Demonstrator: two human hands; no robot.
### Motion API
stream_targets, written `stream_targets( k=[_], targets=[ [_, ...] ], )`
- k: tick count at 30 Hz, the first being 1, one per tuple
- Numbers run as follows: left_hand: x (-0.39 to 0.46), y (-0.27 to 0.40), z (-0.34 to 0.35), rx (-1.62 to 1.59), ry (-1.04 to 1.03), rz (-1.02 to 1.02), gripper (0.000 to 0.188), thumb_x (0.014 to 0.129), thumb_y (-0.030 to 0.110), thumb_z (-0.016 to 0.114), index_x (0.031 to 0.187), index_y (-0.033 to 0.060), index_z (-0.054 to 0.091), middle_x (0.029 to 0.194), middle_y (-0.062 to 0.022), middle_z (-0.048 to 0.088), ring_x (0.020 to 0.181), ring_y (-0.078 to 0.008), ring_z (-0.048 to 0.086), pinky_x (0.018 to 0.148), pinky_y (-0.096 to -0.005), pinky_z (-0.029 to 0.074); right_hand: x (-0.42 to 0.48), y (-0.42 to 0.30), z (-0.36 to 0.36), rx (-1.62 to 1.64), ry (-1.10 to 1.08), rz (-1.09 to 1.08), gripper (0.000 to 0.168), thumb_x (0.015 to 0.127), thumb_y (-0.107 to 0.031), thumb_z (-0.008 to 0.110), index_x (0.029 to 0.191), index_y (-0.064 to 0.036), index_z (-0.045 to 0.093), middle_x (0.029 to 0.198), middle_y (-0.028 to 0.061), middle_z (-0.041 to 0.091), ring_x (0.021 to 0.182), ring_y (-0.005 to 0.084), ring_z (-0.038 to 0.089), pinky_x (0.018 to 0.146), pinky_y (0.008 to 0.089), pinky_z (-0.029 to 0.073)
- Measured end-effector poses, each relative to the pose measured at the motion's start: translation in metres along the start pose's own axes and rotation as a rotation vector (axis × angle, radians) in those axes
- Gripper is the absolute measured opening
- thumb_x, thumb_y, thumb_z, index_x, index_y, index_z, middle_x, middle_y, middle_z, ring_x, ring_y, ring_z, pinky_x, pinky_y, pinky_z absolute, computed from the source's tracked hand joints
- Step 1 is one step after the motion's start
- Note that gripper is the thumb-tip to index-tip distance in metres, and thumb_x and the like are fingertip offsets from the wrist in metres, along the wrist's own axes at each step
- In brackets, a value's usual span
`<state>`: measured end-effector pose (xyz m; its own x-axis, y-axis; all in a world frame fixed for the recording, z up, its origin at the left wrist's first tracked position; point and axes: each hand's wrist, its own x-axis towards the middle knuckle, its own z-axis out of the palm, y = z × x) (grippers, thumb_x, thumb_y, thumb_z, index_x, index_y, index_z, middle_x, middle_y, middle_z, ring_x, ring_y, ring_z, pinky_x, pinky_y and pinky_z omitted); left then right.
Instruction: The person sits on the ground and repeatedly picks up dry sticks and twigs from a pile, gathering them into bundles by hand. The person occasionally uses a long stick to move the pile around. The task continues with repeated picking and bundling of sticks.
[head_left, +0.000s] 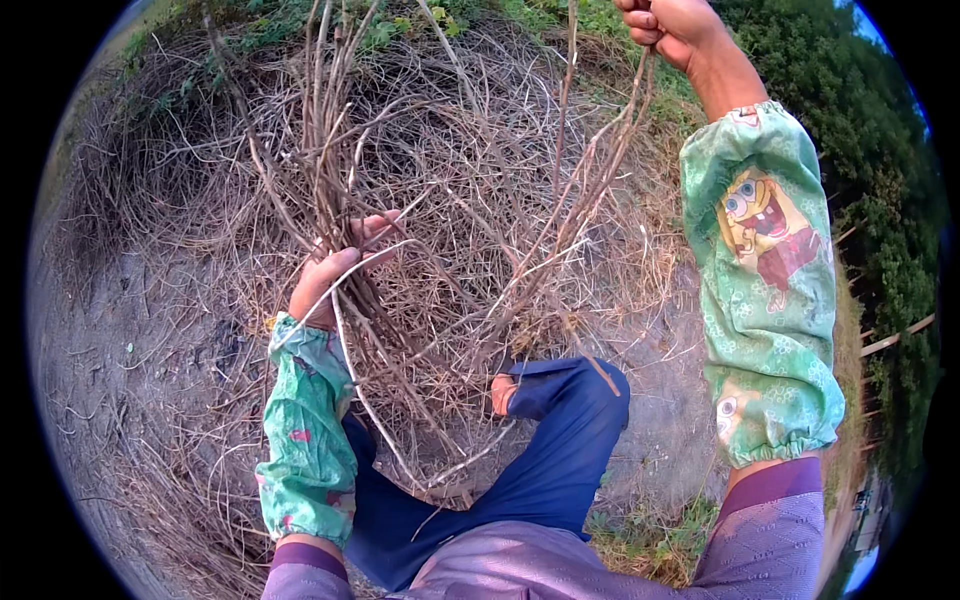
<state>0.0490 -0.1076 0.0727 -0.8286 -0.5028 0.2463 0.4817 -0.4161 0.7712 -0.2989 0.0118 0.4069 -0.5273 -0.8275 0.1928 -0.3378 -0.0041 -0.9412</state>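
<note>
My left hand (337, 274) grips a bundle of thin dry sticks (326, 187) at its middle, the thumb across the front. The bundle stands roughly upright, and its lower ends spread over the brush between my legs. One pale, bent twig (364, 397) hangs from it towards my lap. At the top right my right hand (664, 30) is raised, its fingers closed around the ends of several slender branches (600, 180). Those branches slant down to the left towards my foot. The top of my right hand is cut off by the picture's edge.
A large heap of dry brushwood (420, 142) lies in front of me. More sticks (187, 517) lie at the lower left on grey bare ground (142, 345). Green weeds (675, 532) grow at the lower right, and trees (862, 150) stand beyond on the right.
</note>
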Motion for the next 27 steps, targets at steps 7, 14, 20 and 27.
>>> stream_targets(
  k=[7,14,20,27],
  targets=[
    [0.001,-0.029,0.021,-0.196,-0.144,-0.184,0.074,0.087,0.019,0.064,0.151,0.0025,0.033,0.147,-0.0216,0.047,0.133,-0.0346,0.05,0.106,-0.0471,0.046,-0.007,0.117,0.22,0.267,0.11,0.173,0.017,0.096,-0.015,0.066,0.087,-0.004,0.056,0.071,0.0004,0.053,0.05,0.006,0.042,0.042,0.0219,0.031],
    [-0.004,-0.044,0.017,-0.358,0.144,-0.309,0.032,0.087,0.013,0.073,0.114,0.0011,0.06,0.096,-0.0072,0.069,0.08,-0.0188,0.071,0.071,-0.035,0.062,-0.012,0.15,0.274,0.625,0.212,0.15,0.025,0.088,-0.014,0.076,0.082,-0.005,0.053,0.063,0.0016,0.055,0.046,0.0107,0.049,0.04,0.0252,0.038],
    [0.005,-0.031,0.009,-0.165,0.357,-0.212,0.029,0.086,0.01,0.071,0.11,-0.0001,0.059,0.089,-0.009,0.068,0.07,-0.0165,0.068,0.061,-0.0316,0.06,-0.026,0.154,0.237,0.475,0.015,-0.131,0.036,0.093,-0.025,0.072,0.108,0.005,0.057,0.088,0.0063,0.064,0.078,0.0152,0.065,0.069,0.0282,0.055],
    [0.01,-0.016,-0.035,0.293,0.585,0.096,0.03,0.085,0.007,0.073,0.109,-0.0059,0.063,0.096,-0.0112,0.07,0.076,-0.0166,0.066,0.07,-0.0316,0.056,-0.199,0.274,0.206,0.249,-0.258,0.236,0.082,0.089,-0.04,0.075,0.143,0.01,0.039,0.136,0.0268,0.054,0.127,0.0311,0.054,0.107,0.0383,0.045]
  ],
)
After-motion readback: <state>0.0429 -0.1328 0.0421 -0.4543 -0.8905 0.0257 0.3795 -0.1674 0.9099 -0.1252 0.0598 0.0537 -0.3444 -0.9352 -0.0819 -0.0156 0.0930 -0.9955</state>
